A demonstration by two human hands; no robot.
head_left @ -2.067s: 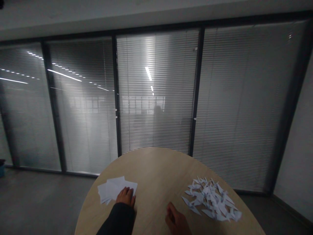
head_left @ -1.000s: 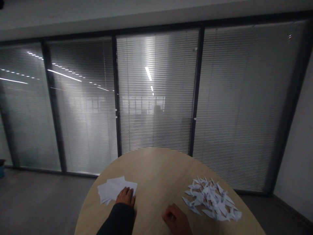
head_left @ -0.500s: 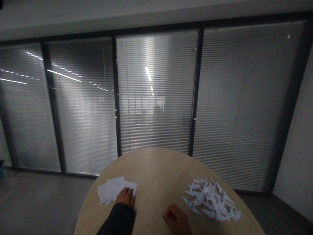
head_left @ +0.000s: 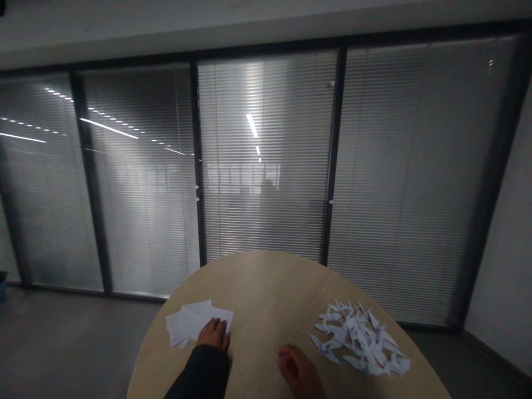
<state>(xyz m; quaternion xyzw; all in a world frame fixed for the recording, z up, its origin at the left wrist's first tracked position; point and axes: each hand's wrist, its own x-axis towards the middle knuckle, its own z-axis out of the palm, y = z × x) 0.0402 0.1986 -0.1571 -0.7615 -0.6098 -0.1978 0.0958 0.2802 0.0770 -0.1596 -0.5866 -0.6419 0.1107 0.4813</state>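
My left hand (head_left: 214, 334) lies flat with fingers stretched out on a small stack of white paper sheets (head_left: 191, 323) on the left part of a round wooden table (head_left: 266, 288). A dark sleeve covers that arm. My right hand (head_left: 297, 368) rests on the table near the front edge, fingers curled inward; nothing can be seen in it. To its right lies a heap of several small folded white paper pieces (head_left: 361, 338).
Behind the table stands a glass partition with closed slatted blinds and dark frames (head_left: 332, 166). Grey floor (head_left: 62, 343) lies to the left, a white wall (head_left: 507, 277) to the right. The room is dim.
My right hand has shifted slightly left and curled its fingers. The left hand has stayed on the sheets.
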